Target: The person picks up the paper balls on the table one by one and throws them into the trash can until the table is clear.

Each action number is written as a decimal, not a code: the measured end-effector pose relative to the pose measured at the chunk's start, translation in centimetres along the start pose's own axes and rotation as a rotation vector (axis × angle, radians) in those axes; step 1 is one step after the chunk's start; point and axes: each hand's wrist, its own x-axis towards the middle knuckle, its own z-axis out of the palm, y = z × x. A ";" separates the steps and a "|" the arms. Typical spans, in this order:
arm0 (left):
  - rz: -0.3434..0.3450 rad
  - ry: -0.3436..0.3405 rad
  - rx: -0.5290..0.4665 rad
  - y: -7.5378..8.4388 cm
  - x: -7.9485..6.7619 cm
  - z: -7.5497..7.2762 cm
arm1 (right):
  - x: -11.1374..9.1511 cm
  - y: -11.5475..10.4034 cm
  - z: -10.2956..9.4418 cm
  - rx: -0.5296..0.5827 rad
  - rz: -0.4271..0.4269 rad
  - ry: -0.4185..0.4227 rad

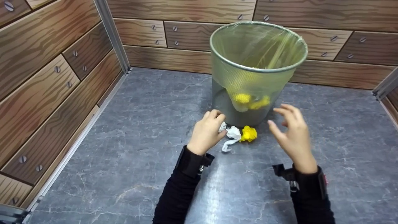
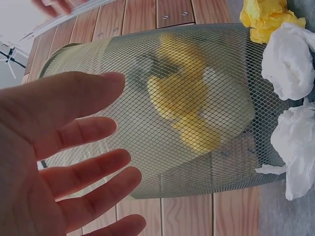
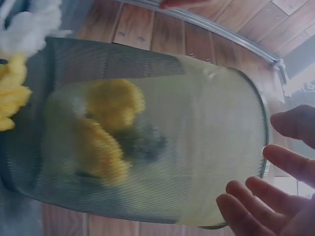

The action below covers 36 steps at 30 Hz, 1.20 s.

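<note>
A mesh wastebasket (image 1: 242, 115) lined with a clear yellowish bag stands upright, yellow crumpled balls (image 2: 182, 93) showing through its side. On the floor against its base lie two white crumpled pieces (image 2: 288, 61) and a yellow crumpled ball (image 1: 249, 133). My left hand (image 1: 206, 132) hovers over the white pieces at the left, partly covering one in the head view; its fingers are spread with nothing between them in the left wrist view. To the right of the yellow ball, my right hand (image 1: 292, 135) is raised, fingers loosely bent and holding nothing.
Wood-patterned walls (image 1: 161, 57) with printed screws rise behind the wastebasket and at the left. A metal corner post (image 1: 113, 34) joins them. Grey marbled flooring (image 1: 130, 130) extends around the basket, and black straps (image 1: 191, 161) circle both wrists.
</note>
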 end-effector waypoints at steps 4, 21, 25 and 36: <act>0.002 -0.013 0.000 0.1 0.0 0.2 | -0.8 0.6 0.5 -0.017 0.033 -0.057; 0.049 -0.127 -0.062 1.0 0.4 3.0 | -1.4 0.5 0.1 -0.015 0.029 -0.070; 0.087 -0.209 -0.023 1.2 1.1 4.7 | -1.6 0.4 0.2 -0.034 0.024 -0.073; 0.085 -0.477 0.062 1.9 3.4 8.4 | -1.9 0.2 0.3 -0.058 0.005 -0.121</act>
